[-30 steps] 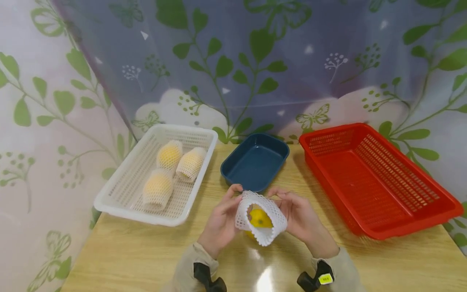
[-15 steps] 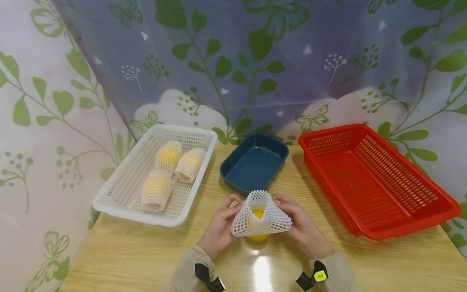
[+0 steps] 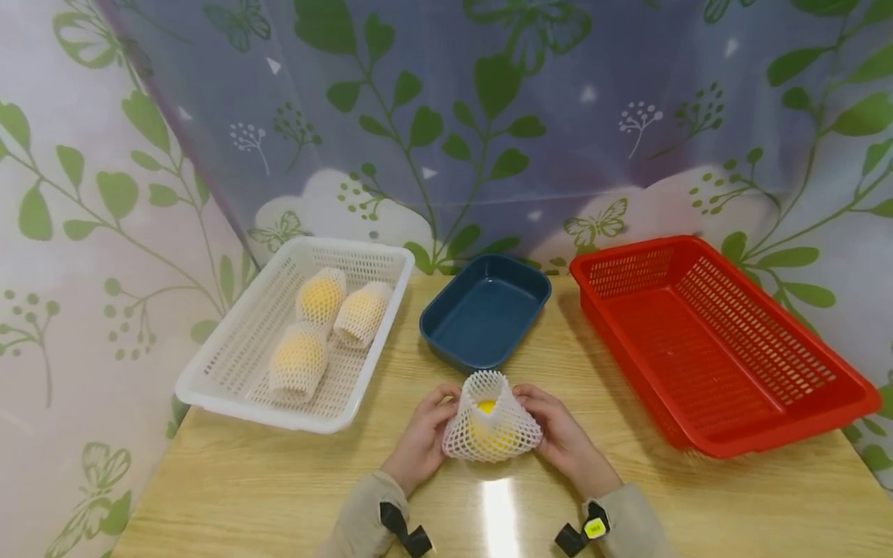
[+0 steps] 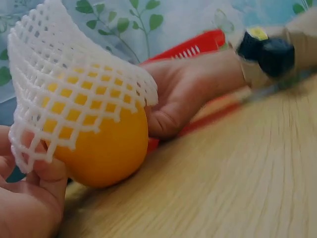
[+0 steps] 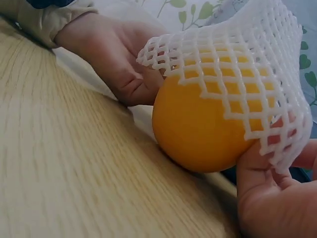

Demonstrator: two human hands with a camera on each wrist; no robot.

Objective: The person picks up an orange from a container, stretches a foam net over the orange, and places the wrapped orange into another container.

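Observation:
A white foam fruit net is draped over a round yellow-orange fruit on the wooden table. My left hand pinches the net's lower edge on one side, thumb and fingers on the mesh in the left wrist view. On the other side my right hand pinches the opposite edge, as the right wrist view shows. The net covers the fruit's upper part, while its lower part shows bare below the mesh in both wrist views. The net's narrower top end stands open above the fruit.
At the left, a white basket holds 3 yellow fruits in foam nets. A dark blue tray stands just beyond my hands. To the right is a red basket. A patterned cloth hangs behind the table.
The net has turned from its wide opening facing me to sitting upright over the fruit, and has come down around it. Both hands have lowered with it, still gripping its edges.

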